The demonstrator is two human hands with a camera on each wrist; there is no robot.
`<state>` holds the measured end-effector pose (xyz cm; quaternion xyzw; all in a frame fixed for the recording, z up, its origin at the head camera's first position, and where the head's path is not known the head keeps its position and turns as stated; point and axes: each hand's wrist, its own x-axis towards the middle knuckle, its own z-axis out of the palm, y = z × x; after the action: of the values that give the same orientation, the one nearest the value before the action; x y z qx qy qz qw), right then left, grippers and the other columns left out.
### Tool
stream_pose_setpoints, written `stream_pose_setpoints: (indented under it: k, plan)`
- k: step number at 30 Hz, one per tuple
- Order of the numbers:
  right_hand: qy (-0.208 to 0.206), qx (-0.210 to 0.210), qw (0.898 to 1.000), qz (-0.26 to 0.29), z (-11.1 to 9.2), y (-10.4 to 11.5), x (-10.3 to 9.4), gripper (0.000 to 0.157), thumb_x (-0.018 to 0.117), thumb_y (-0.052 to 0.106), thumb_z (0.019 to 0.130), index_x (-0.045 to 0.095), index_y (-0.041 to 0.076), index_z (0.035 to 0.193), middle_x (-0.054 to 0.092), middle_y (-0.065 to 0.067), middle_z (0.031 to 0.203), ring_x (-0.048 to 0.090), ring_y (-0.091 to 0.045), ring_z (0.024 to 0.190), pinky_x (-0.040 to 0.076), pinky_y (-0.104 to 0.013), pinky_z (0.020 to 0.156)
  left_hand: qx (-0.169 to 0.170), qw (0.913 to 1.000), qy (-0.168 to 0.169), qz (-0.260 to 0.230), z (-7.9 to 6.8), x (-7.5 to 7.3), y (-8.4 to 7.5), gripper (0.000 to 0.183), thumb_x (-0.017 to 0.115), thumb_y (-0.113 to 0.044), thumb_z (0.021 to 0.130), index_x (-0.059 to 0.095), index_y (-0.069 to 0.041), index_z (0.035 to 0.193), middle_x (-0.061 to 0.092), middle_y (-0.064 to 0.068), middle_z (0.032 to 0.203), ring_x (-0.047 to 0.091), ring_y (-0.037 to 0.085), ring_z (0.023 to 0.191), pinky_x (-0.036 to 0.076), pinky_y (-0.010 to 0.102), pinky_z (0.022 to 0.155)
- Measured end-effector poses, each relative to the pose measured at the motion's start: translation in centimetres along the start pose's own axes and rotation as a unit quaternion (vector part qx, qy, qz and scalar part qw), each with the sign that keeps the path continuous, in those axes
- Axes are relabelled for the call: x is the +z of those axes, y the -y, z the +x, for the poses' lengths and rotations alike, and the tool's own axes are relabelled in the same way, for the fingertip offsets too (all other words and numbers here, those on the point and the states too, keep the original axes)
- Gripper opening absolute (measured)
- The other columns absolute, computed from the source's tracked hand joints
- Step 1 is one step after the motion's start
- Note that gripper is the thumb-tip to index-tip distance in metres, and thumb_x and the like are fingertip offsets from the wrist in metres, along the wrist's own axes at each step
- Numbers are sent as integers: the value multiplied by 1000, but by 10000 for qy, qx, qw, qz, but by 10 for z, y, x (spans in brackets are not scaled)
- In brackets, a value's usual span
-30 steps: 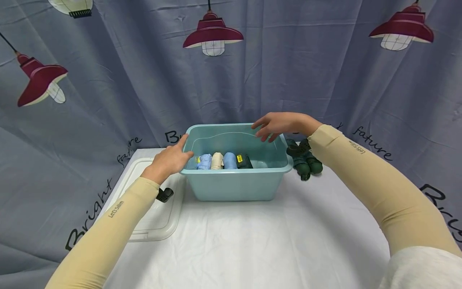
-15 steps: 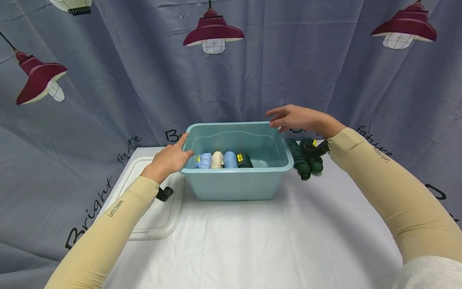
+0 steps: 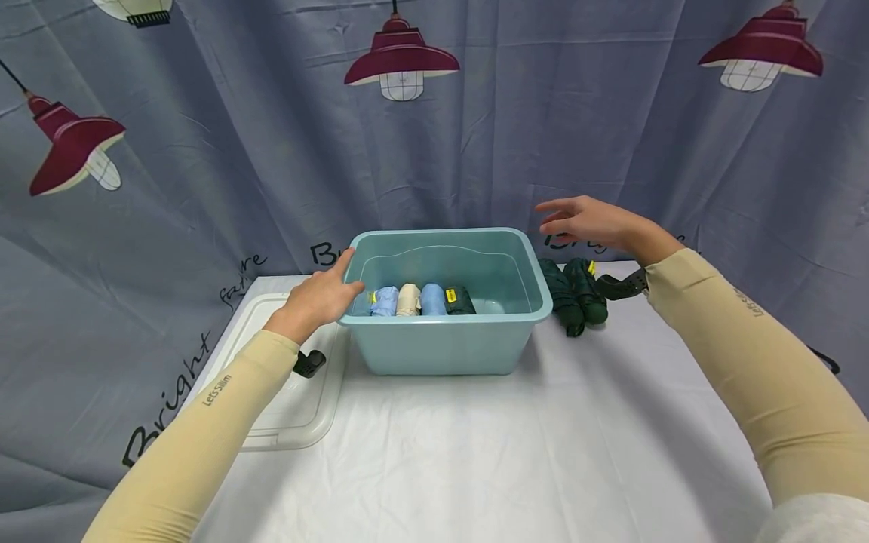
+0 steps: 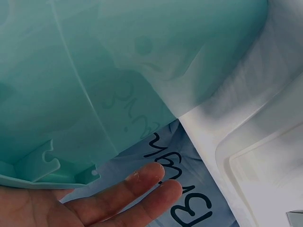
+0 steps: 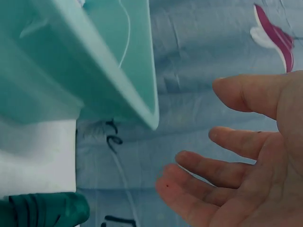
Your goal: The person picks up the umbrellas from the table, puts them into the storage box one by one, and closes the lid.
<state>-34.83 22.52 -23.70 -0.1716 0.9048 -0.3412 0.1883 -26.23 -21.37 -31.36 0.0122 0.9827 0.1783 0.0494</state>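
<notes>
A light teal plastic tub (image 3: pixel 441 343) stands on the table. In it, several rolled cloth bundles sit side by side: a pale blue roll (image 3: pixel 385 302), a cream roll (image 3: pixel 409 300), a blue roll (image 3: pixel 433 300) and a dark roll (image 3: pixel 459 301) with a yellow tag. My left hand (image 3: pixel 317 302) rests on the tub's left rim; the left wrist view shows its fingers (image 4: pixel 151 175) nearly straight below the rim. Holding nothing, my right hand (image 3: pixel 597 222) hovers beyond the right rim with loosely bent fingers. Nearby lie two dark green rolled bundles (image 3: pixel 570 298), beneath and left of the right hand.
A translucent white lid (image 3: pixel 292 418) lies on the table left of the tub, partly under the left forearm. White cloth covers the table (image 3: pixel 516 460). Behind hangs a grey-blue curtain (image 3: pixel 543 136) printed with red lamps and lettering.
My right hand has moved right, from above the tub's inside to beyond its right rim, uncovering the dark green bundles. The left hand stays on the left rim.
</notes>
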Motion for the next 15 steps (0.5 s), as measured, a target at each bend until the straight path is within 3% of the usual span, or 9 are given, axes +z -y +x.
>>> stream_pose_setpoints:
  k: [15]
  plan:
    - [-282,352,9988,168,5,-50,-5,77,53,41,104,15,12,163,24,-27,162,37,-48,141,33,-63,112,23,10000,-9,33,0,0,-1,76,36,-48,99,0,-29,164,41,23,155,57,42,122,46,59,89]
